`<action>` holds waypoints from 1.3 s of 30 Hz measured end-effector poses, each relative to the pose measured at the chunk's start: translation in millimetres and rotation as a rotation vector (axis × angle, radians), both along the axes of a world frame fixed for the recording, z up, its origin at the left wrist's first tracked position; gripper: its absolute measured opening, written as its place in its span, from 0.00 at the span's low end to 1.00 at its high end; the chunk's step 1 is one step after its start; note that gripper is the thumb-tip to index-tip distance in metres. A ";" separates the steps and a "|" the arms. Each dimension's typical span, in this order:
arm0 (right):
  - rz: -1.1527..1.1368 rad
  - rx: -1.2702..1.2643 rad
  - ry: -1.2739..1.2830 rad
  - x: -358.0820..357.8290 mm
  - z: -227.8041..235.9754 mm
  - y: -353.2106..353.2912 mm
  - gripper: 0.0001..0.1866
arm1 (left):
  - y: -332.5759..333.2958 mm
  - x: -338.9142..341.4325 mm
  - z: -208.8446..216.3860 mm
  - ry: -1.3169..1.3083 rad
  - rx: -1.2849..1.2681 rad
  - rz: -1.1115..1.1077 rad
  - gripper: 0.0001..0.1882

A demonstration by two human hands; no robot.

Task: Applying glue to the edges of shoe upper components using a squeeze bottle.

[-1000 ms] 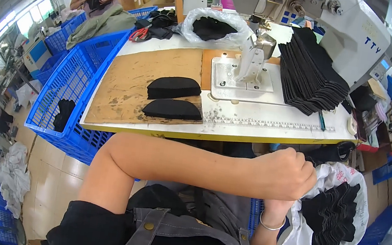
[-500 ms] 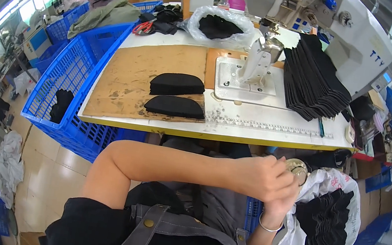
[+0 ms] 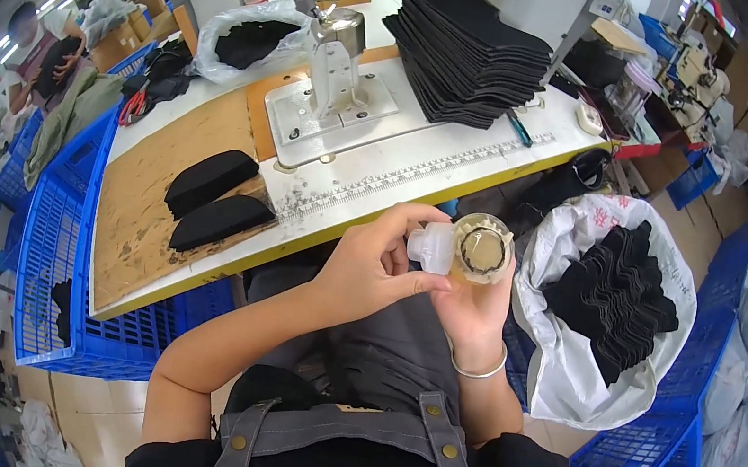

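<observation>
In front of my lap, my left hand (image 3: 377,261) pinches a translucent white cap (image 3: 431,247) between thumb and fingers. Right beside the cap, my right hand (image 3: 474,307) is wrapped round a clear round bottle (image 3: 482,251), seen from above. A dark ring and pale yellowish contents show within it. Whether cap and bottle touch, I cannot tell. On the white sewing table (image 3: 226,265), two black curved fabric stacks (image 3: 212,184) lie on a brown board (image 3: 146,225), to the left of my hands.
A sewing machine (image 3: 335,70) stands on the table, with a tall stack of black fabric pieces (image 3: 471,51) to its right. A white sack (image 3: 555,374) of black pieces (image 3: 618,297) is at my right. Blue crates (image 3: 53,274) flank me; another person (image 3: 40,58) holds black material at far left.
My view has turned right, so the table appears tilted. My hands, earlier together over the bottle, have parted; the cap now shows in my left hand, off the bottle.
</observation>
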State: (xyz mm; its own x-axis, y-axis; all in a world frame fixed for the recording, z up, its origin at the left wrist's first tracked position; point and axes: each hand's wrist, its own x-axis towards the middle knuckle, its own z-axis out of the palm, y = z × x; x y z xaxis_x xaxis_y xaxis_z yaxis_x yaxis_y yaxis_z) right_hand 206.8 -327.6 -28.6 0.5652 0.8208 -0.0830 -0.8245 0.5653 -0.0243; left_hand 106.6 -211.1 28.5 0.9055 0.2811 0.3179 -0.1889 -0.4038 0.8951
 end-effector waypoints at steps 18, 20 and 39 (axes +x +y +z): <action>-0.008 0.057 0.146 2.7 -3.0 -3.4 0.24 | 9.5 -2.0 2.7 -0.038 -0.387 -0.189 0.31; -0.013 0.066 0.143 4.7 -5.1 -4.9 0.24 | 10.9 -2.8 6.7 0.019 -0.525 -0.224 0.32; -0.130 -0.013 0.059 0.6 -5.7 3.7 0.26 | -7.3 -10.7 41.8 0.038 0.483 -0.002 0.29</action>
